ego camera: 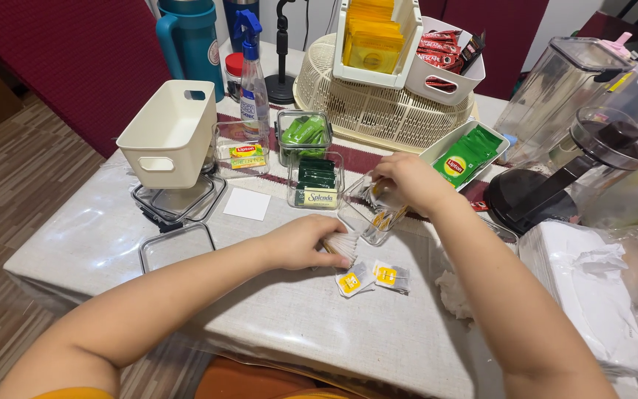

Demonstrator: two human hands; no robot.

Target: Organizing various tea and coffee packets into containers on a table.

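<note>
My left hand is closed around a fanned stack of white tea bags just above the table. Two tea bags with yellow tags lie on the table right below it. My right hand pinches a tea bag over a small clear plastic container, which is tilted and holds more bags. The fingertips partly hide what goes into the container.
Three more clear containers of packets stand behind, with loose lids at the left. A cream bin, a spray bottle, a wicker basket, a tray of green packets and tissues surround the work area.
</note>
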